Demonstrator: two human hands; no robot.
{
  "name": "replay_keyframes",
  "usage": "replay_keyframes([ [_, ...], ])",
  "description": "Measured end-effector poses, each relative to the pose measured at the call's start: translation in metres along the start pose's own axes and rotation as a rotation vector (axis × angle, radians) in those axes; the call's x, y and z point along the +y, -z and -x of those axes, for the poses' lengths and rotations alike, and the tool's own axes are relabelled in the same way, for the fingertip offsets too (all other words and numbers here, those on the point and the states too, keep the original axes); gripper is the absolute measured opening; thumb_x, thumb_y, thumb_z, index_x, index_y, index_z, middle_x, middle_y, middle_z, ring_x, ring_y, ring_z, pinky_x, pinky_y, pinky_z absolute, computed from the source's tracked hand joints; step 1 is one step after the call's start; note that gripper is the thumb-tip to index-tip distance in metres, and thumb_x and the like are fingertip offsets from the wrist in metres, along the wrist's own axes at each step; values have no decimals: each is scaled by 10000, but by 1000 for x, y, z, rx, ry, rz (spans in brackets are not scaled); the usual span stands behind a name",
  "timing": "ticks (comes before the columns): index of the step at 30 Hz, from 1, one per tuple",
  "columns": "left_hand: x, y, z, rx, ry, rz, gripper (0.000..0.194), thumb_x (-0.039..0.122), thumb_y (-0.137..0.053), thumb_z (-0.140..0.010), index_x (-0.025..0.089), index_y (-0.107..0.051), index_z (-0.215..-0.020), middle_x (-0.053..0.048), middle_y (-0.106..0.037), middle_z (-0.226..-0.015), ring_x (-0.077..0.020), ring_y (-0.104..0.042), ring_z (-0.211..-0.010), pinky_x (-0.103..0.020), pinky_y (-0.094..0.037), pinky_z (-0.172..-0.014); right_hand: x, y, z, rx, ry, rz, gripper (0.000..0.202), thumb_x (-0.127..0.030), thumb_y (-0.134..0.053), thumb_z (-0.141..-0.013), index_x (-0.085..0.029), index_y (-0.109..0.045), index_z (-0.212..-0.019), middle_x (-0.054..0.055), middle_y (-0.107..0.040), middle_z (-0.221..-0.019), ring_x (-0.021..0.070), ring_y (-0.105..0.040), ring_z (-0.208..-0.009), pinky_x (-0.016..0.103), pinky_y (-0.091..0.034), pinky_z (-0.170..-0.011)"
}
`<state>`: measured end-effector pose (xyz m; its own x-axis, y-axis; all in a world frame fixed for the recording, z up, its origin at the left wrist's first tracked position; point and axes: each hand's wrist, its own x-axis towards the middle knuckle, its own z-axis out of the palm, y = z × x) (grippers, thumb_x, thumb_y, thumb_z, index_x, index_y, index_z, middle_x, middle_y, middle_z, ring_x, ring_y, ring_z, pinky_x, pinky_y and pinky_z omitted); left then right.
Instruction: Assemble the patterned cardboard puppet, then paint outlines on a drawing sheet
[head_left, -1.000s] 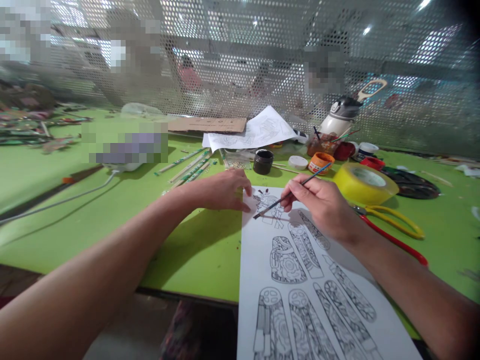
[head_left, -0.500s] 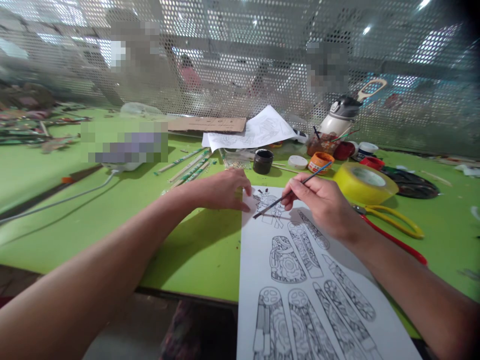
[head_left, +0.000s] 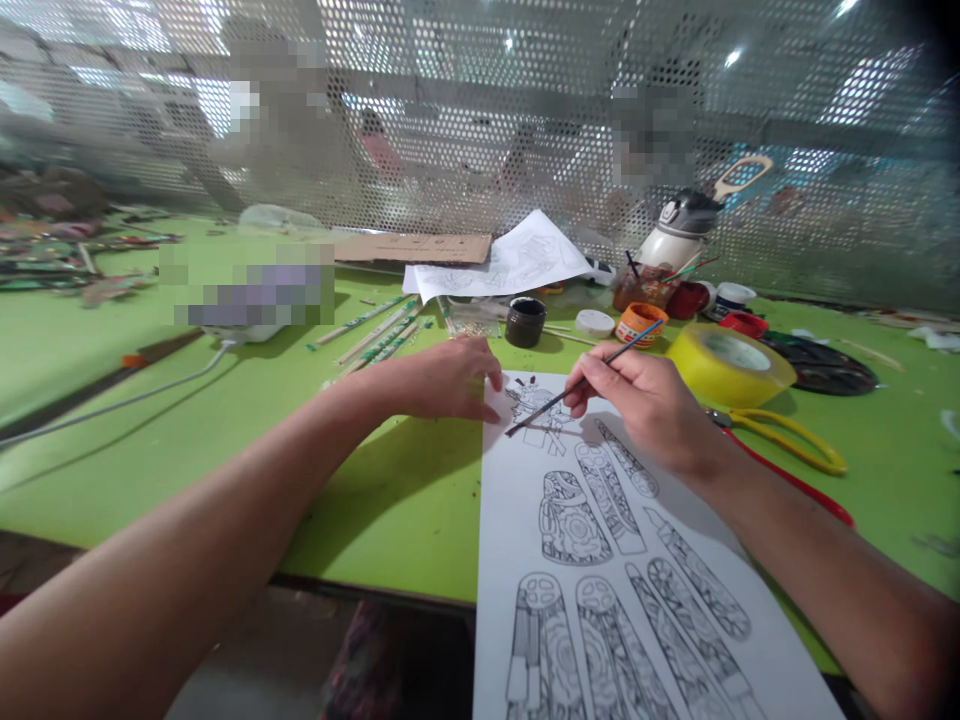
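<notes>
A white sheet of paper [head_left: 517,520] printed with black line drawings lies on the green table and reaches past its front edge. In my right hand [head_left: 637,395] I hold a thin paintbrush [head_left: 555,402] with a blue end, its dark tip down at the figure drawn at the top of the sheet. My left hand [head_left: 450,378] rests at the sheet's upper left edge, with thumb and fingers spread apart. Just beyond the sheet stands an uncapped jar of black paint [head_left: 526,322]. An orange paint jar [head_left: 639,323] sits beyond my right hand.
A yellow tape roll [head_left: 731,368] and yellow-and-red-handled scissors [head_left: 795,440] lie to the right. Behind are a water bottle [head_left: 675,235], a dark palette [head_left: 817,363], cardboard [head_left: 420,247] and papers. Green-marked sticks [head_left: 382,335] and a cable [head_left: 165,385] lie on the left. Perforated mesh closes the back.
Almost nothing differs. Both hands and the brush stay in about the same place, with the brush tip still at the top drawing.
</notes>
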<state>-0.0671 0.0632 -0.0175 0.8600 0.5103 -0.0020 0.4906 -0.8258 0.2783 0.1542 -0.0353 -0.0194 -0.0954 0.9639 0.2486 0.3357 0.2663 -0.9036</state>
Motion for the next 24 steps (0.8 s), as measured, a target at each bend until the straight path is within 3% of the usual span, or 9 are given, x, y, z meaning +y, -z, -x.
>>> replay_keyframes([
  [13, -2, -1, -2, 11, 3, -20, 355, 462, -650, -749, 195, -665, -984, -79, -569, -1024, -190, -536, -918, -283, -396, -847, -2, 2, -1, 16, 4, 25, 264, -333, -493, -924, -132, -594, -786, 55, -625, -701, 145, -608, -651, 286, -487, -623],
  [24, 0, -1, 0, 17, -15, -11, 319, 411, -656, -769, 174, -666, -983, -87, -553, -1010, -192, -527, -927, -289, -394, -873, -2, 4, 0, 20, -1, 24, 265, -338, -494, -926, -133, -596, -793, 56, -629, -702, 148, -609, -647, 290, -488, -610],
])
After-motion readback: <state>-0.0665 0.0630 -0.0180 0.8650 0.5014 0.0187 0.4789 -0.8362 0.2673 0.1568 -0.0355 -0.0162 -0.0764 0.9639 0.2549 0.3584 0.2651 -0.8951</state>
